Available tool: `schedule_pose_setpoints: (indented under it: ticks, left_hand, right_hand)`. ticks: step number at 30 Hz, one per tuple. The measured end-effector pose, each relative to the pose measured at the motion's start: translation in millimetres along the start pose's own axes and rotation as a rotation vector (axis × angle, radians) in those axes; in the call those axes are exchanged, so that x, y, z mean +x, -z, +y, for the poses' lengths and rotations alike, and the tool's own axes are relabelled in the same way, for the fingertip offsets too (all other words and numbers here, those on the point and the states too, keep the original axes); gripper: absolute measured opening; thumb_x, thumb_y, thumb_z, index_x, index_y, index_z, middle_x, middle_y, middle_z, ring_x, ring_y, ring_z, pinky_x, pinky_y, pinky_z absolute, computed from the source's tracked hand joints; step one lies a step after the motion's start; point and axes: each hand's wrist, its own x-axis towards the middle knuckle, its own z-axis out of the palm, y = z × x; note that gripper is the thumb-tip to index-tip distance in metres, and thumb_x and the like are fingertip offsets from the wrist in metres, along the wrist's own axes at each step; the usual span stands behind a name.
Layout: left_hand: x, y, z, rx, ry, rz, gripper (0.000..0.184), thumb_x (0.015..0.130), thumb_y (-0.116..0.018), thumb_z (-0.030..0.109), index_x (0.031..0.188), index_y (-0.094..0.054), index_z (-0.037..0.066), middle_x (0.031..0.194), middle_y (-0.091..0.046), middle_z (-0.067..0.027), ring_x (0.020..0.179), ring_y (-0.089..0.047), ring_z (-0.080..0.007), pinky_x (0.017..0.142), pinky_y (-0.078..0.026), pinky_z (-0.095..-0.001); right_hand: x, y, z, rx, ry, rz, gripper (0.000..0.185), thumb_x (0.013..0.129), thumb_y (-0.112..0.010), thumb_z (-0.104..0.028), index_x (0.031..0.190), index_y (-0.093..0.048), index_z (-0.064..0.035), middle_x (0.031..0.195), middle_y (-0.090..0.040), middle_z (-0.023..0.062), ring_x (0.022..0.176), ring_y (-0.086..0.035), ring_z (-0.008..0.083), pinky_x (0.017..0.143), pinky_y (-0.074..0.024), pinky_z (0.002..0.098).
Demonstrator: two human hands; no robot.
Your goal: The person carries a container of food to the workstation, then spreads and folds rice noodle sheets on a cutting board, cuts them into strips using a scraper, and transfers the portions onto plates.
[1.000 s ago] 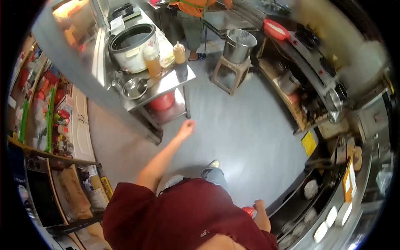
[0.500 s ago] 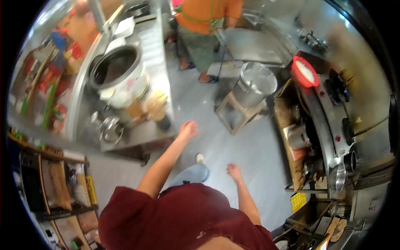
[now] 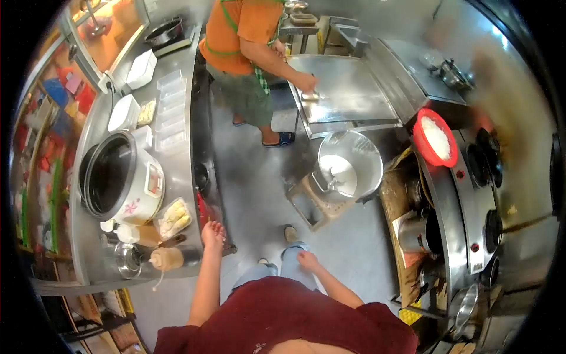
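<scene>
My left hand hangs beside the front corner of the steel counter, with its fingers loosely spread and nothing in them. Nearest to it on the counter are a sauce squeeze bottle and a clear tub of pale yellow pieces. A large white rice cooker stands behind these, its dark inner pot uncovered. Low in front of my right thigh is my right hand, empty, its fingers slightly bent and small in view. Ahead of it a big metal pot with a ladle-like utensil inside rests on a stool.
A co-worker in an orange shirt stands ahead, one hand at a steel worktable. On the right, a red basin of white food sits by the stove. White containers line the left counter. Grey floor lies between.
My view has moved forward, so the counter, rice cooker and pot appear nearer and lower. My left hand is now alongside the counter corner. The co-worker's arm now reaches over the worktable.
</scene>
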Motion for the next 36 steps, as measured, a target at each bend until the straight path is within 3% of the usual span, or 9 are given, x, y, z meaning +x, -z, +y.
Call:
schedule_pose_setpoints:
  ticks: [1, 3, 5, 9, 23, 29, 33, 34, 36]
  left_hand:
    - [-5, -8, 4, -0.015, -0.036, 0.072, 0.015, 0.085, -0.048, 0.019, 0.094, -0.051, 0.008, 0.085, -0.055, -0.0034, 0.075, -0.054, -0.0162, 0.070, -0.044, -0.0315]
    - [-1, -6, 7, -0.011, -0.143, 0.125, 0.016, 0.085, -0.044, 0.018, 0.094, -0.051, 0.008, 0.082, -0.055, -0.0025, 0.076, -0.054, -0.0143, 0.070, -0.043, -0.0288]
    - [-3, -1, 11, -0.063, -0.206, 0.180, 0.018, 0.084, -0.042, 0.018, 0.095, -0.052, 0.008, 0.082, -0.057, -0.0013, 0.078, -0.055, -0.0130, 0.070, -0.042, -0.0278]
    - [0, 8, 14, -0.113, -0.272, 0.452, 0.027, 0.084, -0.046, 0.021, 0.104, -0.048, 0.003, 0.104, -0.053, -0.0074, 0.088, -0.054, -0.0190, 0.079, -0.044, -0.0334]
    - [14, -3, 23, -0.234, -0.261, 0.448, 0.040, 0.086, -0.047, 0.023, 0.115, -0.039, -0.003, 0.111, -0.047, -0.0111, 0.097, -0.053, -0.0236, 0.084, -0.044, -0.0352]
    - [28, -8, 21, -0.283, -0.295, 0.416, 0.037, 0.086, -0.046, 0.024, 0.113, -0.041, -0.002, 0.106, -0.049, -0.0097, 0.092, -0.055, -0.0202, 0.083, -0.044, -0.0353]
    - [28, -26, 6, -0.224, -0.170, 0.414, 0.032, 0.086, -0.046, 0.026, 0.112, -0.046, 0.008, 0.087, -0.054, -0.0013, 0.077, -0.052, -0.0156, 0.069, -0.043, -0.0302]
    - [31, -20, -12, -0.054, -0.256, 0.147, 0.021, 0.085, -0.047, 0.024, 0.101, -0.053, 0.012, 0.079, -0.054, 0.0005, 0.073, -0.049, -0.0131, 0.061, -0.041, -0.0284]
    - [16, -69, -47, -0.005, -0.120, 0.084, 0.016, 0.081, -0.048, 0.020, 0.067, -0.052, 0.013, 0.059, -0.047, -0.0012, 0.055, -0.046, -0.0125, 0.049, -0.039, -0.0279]
  right_hand:
    - [14, 31, -49, 0.174, -0.146, -0.155, 0.025, 0.078, -0.050, -0.025, 0.086, -0.062, -0.0045, 0.076, -0.062, 0.0152, 0.072, -0.061, 0.0280, 0.066, -0.0473, 0.0373]
    - [84, 5, -26, 0.003, 0.174, -0.029, 0.025, 0.079, -0.049, -0.024, 0.086, -0.061, -0.0037, 0.080, -0.062, 0.0176, 0.077, -0.060, 0.0301, 0.068, -0.0461, 0.0380]
    - [117, 8, -54, 0.015, 0.160, -0.210, 0.024, 0.079, -0.049, -0.023, 0.086, -0.061, -0.0033, 0.081, -0.062, 0.0177, 0.077, -0.060, 0.0305, 0.068, -0.0459, 0.0381]
    - [160, 5, -98, 0.068, 0.479, -0.281, 0.024, 0.079, -0.048, -0.021, 0.087, -0.059, -0.0014, 0.078, -0.061, 0.0178, 0.074, -0.060, 0.0285, 0.066, -0.0455, 0.0387]
    - [172, 50, -142, 0.081, 0.345, -0.487, 0.022, 0.080, -0.049, -0.022, 0.085, -0.058, -0.0018, 0.076, -0.061, 0.0127, 0.070, -0.058, 0.0233, 0.063, -0.0446, 0.0340]
    - [165, 80, -152, 0.096, 0.310, -0.474, 0.023, 0.082, -0.049, -0.022, 0.088, -0.058, -0.0021, 0.073, -0.059, 0.0093, 0.067, -0.055, 0.0177, 0.062, -0.0439, 0.0307]
    - [152, 116, -178, 0.121, 0.357, -0.486, 0.026, 0.083, -0.049, -0.024, 0.095, -0.056, -0.0023, 0.077, -0.059, 0.0074, 0.069, -0.055, 0.0158, 0.063, -0.0437, 0.0303]
    - [138, 128, -186, 0.176, 0.403, -0.497, 0.026, 0.084, -0.049, -0.023, 0.097, -0.056, -0.0023, 0.079, -0.059, 0.0068, 0.070, -0.055, 0.0153, 0.064, -0.0439, 0.0298]
    - [113, 164, -199, 0.289, 0.499, -0.434, 0.026, 0.085, -0.049, -0.023, 0.101, -0.054, -0.0024, 0.083, -0.059, 0.0057, 0.072, -0.055, 0.0144, 0.065, -0.0441, 0.0289]
